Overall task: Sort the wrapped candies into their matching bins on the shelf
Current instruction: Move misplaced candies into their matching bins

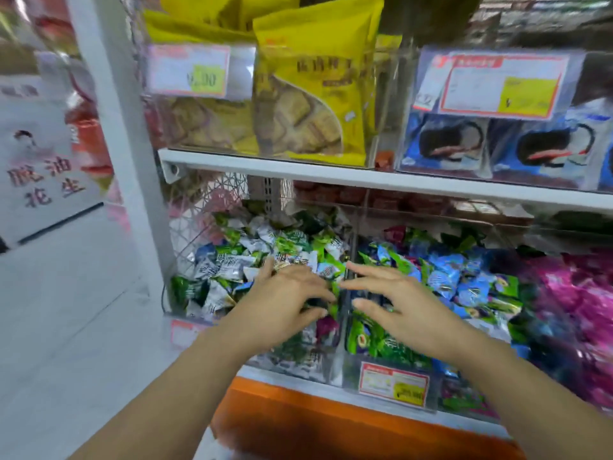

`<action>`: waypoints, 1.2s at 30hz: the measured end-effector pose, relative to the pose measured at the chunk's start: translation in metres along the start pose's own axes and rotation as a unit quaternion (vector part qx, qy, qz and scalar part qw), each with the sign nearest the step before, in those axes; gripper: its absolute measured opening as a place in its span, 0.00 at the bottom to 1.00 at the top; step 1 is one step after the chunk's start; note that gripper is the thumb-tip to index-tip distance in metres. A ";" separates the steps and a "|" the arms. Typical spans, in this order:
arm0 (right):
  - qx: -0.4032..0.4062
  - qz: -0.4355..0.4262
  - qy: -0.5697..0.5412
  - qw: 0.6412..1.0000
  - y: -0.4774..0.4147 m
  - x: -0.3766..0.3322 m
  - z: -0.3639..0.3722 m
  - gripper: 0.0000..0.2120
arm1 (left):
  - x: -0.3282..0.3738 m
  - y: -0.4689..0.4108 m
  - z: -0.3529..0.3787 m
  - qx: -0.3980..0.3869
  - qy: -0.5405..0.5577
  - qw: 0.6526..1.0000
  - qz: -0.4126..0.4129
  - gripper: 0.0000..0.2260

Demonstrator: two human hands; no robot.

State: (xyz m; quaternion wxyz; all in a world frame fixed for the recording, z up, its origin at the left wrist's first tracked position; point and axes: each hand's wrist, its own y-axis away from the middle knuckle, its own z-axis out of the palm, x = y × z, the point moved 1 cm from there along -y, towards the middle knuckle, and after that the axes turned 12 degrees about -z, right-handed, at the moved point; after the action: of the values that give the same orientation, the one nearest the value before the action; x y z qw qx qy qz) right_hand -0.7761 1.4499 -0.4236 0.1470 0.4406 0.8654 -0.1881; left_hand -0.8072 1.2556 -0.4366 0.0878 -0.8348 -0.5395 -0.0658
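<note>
candies (252, 260): heaped in clear bins on the shelf; green and white ones left of the divider (345, 313), blue and green ones (447, 280) right of it.
stray: one purple candy (326, 327) just left of the divider, down among the green and white; looks like the wrong bin for it.
left hand (285, 293): just left of the divider, flat on the pile, fingers spread, nothing held that shows; likely feeling for strays.
right hand (398, 303): just right of the divider, fingers straight and spread, pointing at it, empty; likely ready to take a candy across.
divider: clear wall between both hands; blocks any push sideways, so up and over for each candy.
pink candies (570, 293): far right of the divider, in a heap of their own.
price tag (393, 383): below and right of the divider, on the bin front.
shelf board (298, 167): above the divider, low over the back of the bins; little room to reach there.
yellow bags (311, 94): high above the divider, on that board.
</note>
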 end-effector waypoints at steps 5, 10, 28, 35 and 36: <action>0.004 0.002 -0.025 1.000 -0.005 0.004 -0.001 0.12 | 0.002 -0.020 0.008 -0.011 -0.042 0.999 -0.006 0.19; 0.023 -0.003 -0.031 0.999 -0.003 0.007 0.002 0.13 | 0.002 -0.029 0.017 0.034 -0.029 0.999 -0.023 0.24; 0.069 0.013 -0.002 0.998 -0.014 -0.001 -0.004 0.12 | -0.047 0.009 -0.028 0.211 0.496 0.832 -0.134 0.11; -0.021 0.043 0.084 0.995 -0.081 0.000 -0.009 0.18 | -0.060 0.010 -0.029 0.210 0.485 0.832 -0.169 0.19; -0.046 0.046 0.098 0.993 -0.089 0.002 -0.009 0.19 | -0.062 0.010 -0.030 0.214 0.482 0.832 -0.169 0.21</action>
State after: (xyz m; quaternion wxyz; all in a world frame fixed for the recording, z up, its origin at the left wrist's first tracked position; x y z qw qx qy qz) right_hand -0.8506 1.4077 -0.3991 0.0902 0.4886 0.8623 -0.0976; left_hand -0.8237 1.1903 -0.4208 0.5012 -0.5532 -0.5618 -0.3566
